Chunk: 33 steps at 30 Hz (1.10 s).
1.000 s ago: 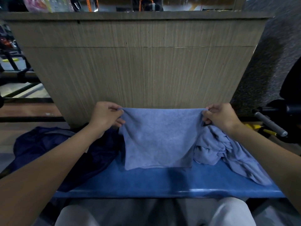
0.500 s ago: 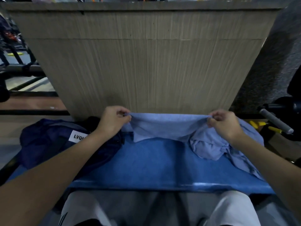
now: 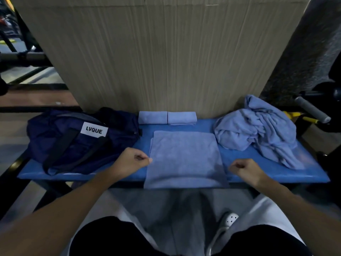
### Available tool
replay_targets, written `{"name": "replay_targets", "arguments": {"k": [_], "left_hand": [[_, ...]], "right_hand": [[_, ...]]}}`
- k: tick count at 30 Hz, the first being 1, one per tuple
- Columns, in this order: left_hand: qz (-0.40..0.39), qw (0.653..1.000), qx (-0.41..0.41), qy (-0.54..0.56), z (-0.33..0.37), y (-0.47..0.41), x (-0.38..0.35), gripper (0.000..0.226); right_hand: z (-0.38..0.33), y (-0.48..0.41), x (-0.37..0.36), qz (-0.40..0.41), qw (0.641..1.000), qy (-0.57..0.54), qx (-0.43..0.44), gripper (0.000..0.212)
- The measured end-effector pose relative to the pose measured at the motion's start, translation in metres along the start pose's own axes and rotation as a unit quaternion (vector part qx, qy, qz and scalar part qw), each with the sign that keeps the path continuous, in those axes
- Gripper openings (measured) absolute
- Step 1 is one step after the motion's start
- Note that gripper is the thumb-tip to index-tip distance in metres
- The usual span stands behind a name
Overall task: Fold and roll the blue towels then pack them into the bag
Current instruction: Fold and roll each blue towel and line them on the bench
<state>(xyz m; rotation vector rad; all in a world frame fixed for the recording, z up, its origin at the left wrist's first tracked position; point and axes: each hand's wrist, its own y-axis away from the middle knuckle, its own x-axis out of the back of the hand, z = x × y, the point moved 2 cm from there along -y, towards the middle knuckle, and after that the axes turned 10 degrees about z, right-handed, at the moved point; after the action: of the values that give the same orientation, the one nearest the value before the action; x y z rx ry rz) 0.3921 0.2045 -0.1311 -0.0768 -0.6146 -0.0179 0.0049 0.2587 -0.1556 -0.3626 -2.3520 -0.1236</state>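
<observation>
A light blue towel (image 3: 184, 157) lies flat and folded on the blue bench (image 3: 249, 174), its near edge hanging over the front. My left hand (image 3: 132, 160) is curled at the towel's left edge, thumb and fingertips pinched on it. To the right, my right hand (image 3: 243, 169) is curled closed a little off the towel's right edge, holding nothing. Two rolled blue towels (image 3: 152, 117) (image 3: 182, 118) lie side by side at the back against the panel. A heap of loose blue towels (image 3: 258, 130) sits on the right end. The navy bag (image 3: 73, 143) with an "LVQUE" label lies on the left end.
A tall beige panel (image 3: 166, 52) rises directly behind the bench. A grey-gripped handle (image 3: 311, 111) and yellow parts stick out at the right. Dark metal frames stand at the left. My knees and a white shoe (image 3: 228, 220) are below the bench's front edge.
The towel I held up by its top corners now lies flat on the bench. Both hands have dropped to its sides, and the right hand has let go. The view has tilted down.
</observation>
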Motion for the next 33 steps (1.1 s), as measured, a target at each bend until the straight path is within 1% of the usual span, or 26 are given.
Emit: {"name": "replay_targets", "arguments": {"k": [3,5,8,11,14,17,19,20,23,25,26,27,28,29,30,32,33], "left_hand": [[0.009,1.000,-0.007,-0.004,-0.001,-0.009,-0.007,0.018],[0.006,1.000,-0.006,-0.010,-0.002,-0.020,-0.014,0.016],[0.014,1.000,-0.006,-0.024,-0.003,-0.044,-0.025,0.015],[0.032,0.999,-0.002,-0.033,-0.006,-0.075,-0.038,0.019],[0.039,0.998,-0.003,-0.054,-0.010,-0.108,-0.053,0.019],[0.053,0.997,-0.002,-0.064,-0.012,-0.137,-0.065,0.009],[0.057,0.996,-0.008,-0.073,-0.016,-0.154,-0.072,0.008],[0.056,0.995,-0.018,-0.085,-0.021,-0.163,-0.075,0.009],[0.028,0.991,-0.031,-0.130,-0.035,-0.185,-0.084,0.017],[0.003,0.984,-0.012,-0.180,-0.043,-0.193,-0.090,0.030],[-0.004,0.978,-0.003,-0.207,-0.046,-0.195,-0.093,0.036],[-0.004,0.974,0.002,-0.227,-0.046,-0.196,-0.094,0.036],[0.006,0.973,0.003,-0.229,-0.045,-0.196,-0.094,0.028],[0.015,0.975,0.002,-0.221,-0.042,-0.196,-0.093,0.017],[0.023,0.978,-0.005,-0.207,-0.040,-0.195,-0.093,0.010],[0.036,0.984,-0.019,-0.174,-0.032,-0.191,-0.090,0.011],[0.042,0.987,-0.022,-0.156,-0.028,-0.188,-0.086,0.013]], "right_hand": [[-0.002,-0.009,-0.006,0.002,1.000,-0.016,-0.007,0.023],[-0.002,-0.019,-0.014,-0.001,1.000,-0.011,-0.005,0.015],[-0.006,-0.038,-0.025,-0.013,1.000,-0.014,0.002,0.013],[-0.013,-0.062,-0.038,-0.014,1.000,-0.007,0.021,0.017],[-0.021,-0.093,-0.053,0.006,0.999,0.011,0.046,0.019],[-0.033,-0.125,-0.066,0.018,0.995,0.030,0.088,0.016],[-0.039,-0.146,-0.073,0.017,0.992,0.037,0.119,0.010],[-0.039,-0.156,-0.078,0.011,0.990,0.049,0.133,0.006],[-0.036,-0.182,-0.095,-0.028,0.981,0.120,0.147,0.010],[-0.033,-0.193,-0.106,-0.045,0.966,0.210,0.146,0.011],[-0.032,-0.195,-0.109,-0.040,0.952,0.260,0.153,0.016],[-0.033,-0.197,-0.111,-0.037,0.939,0.303,0.158,0.023],[-0.034,-0.197,-0.111,-0.036,0.929,0.333,0.157,0.027],[-0.035,-0.196,-0.111,-0.034,0.924,0.349,0.154,0.026],[-0.037,-0.194,-0.109,-0.029,0.922,0.352,0.157,0.022],[-0.042,-0.189,-0.102,0.004,0.926,0.333,0.179,0.009],[-0.044,-0.186,-0.098,0.022,0.933,0.309,0.182,0.007]]}}
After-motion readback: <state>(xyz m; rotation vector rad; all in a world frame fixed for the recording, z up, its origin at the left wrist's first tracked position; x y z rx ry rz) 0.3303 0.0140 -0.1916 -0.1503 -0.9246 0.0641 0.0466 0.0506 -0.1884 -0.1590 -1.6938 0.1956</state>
